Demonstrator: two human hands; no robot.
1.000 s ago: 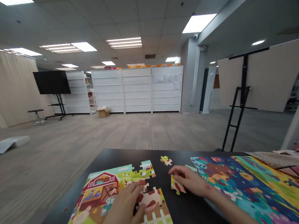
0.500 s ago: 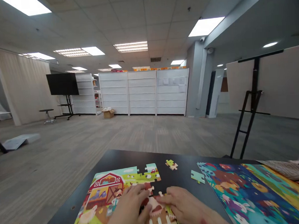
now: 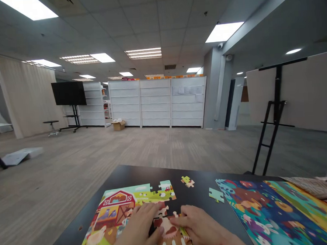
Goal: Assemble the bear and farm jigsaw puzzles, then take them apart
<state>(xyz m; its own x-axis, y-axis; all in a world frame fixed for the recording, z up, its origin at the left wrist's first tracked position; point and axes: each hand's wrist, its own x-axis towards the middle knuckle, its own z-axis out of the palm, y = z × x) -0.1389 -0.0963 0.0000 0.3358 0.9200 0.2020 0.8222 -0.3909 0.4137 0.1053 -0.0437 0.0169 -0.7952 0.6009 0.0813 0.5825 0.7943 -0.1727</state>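
A farm jigsaw puzzle (image 3: 114, 216) with a red barn lies partly joined on the black table. My left hand (image 3: 139, 227) rests palm down across its middle, fingers stretched and thumb apart, the thumb reaching onto a section with a brown-and-white cow and a white fence (image 3: 171, 242). A narrow dark gap shows between this section and the rest beside my left thumb. My right hand (image 3: 200, 223) is at the section's right edge. Its index finger lies on the cow, and the other fingers curl at the edge, partly hidden.
Past the puzzle lie a small green-and-tan clump of pieces (image 3: 187, 181) and a light green piece (image 3: 216, 194). A dark blue animal picture (image 3: 257, 213) covers the table's right side, beside a yellow-green one (image 3: 309, 202). A black easel (image 3: 274, 119) stands beyond the table.
Both hands and the cow section have shifted slightly toward me and to the left. The left thumb has slid a little lower on the section. The loose pieces lie as before.
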